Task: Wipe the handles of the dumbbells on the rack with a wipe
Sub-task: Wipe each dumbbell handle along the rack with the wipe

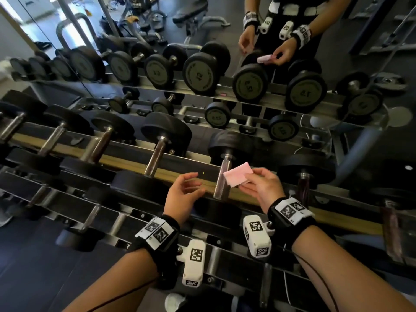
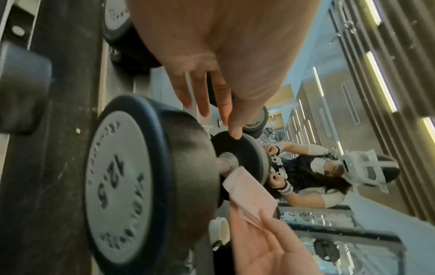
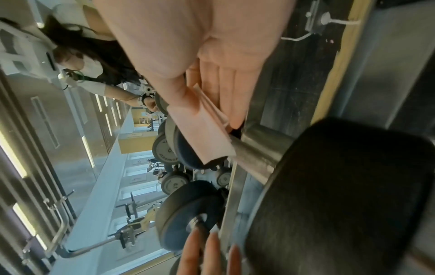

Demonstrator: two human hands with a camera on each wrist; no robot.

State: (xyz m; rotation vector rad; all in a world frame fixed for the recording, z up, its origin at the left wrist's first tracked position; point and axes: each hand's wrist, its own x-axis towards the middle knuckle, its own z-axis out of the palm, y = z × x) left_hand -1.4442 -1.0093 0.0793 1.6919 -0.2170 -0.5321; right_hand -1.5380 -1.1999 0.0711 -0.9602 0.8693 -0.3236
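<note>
**Wipe poised over the handle**

The right hand [image 1: 261, 185] pinches a folded pink wipe [image 1: 238, 174] between thumb and fingers, holding it flat just above the steel handle [image 1: 221, 181] of a dumbbell [image 1: 227, 145] on the rack [image 1: 126, 164], likely so it can wrap straight around the bar. The left hand [image 1: 182, 194] hangs beside it, fingers loose, gripping nothing, probably ready to steady things. A mirror [image 1: 337, 52] behind doubles the row of weights.
</note>
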